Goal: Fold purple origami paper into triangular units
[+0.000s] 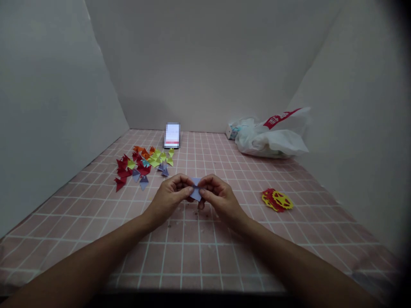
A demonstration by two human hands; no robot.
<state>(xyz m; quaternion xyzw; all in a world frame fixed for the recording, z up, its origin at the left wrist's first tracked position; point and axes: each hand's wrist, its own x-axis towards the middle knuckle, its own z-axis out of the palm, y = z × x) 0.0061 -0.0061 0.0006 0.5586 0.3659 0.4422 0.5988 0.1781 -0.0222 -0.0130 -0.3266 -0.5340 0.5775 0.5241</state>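
Note:
Between my two hands, above the middle of the table, is a small piece of light purple paper [196, 194] with a crease across it. My left hand [171, 192] pinches its left side between thumb and fingers. On the right side, my right hand [220, 194] pinches it the same way. The fingertips hide parts of the paper's edges. To the left of my hands lies a loose group of small folded paper pieces, among them red ones [123, 172], yellow-green ones [156, 160], orange ones [145, 153] and purple ones [144, 182].
A phone [172, 135] with a lit screen stands at the back. At the back right, a white plastic bag [272, 139] lies beside a tissue box [231, 131]. Red and yellow gear-shaped cutouts [282, 199] lie stacked at right. A pink checked cloth [199, 256] covers the table; pale walls enclose it.

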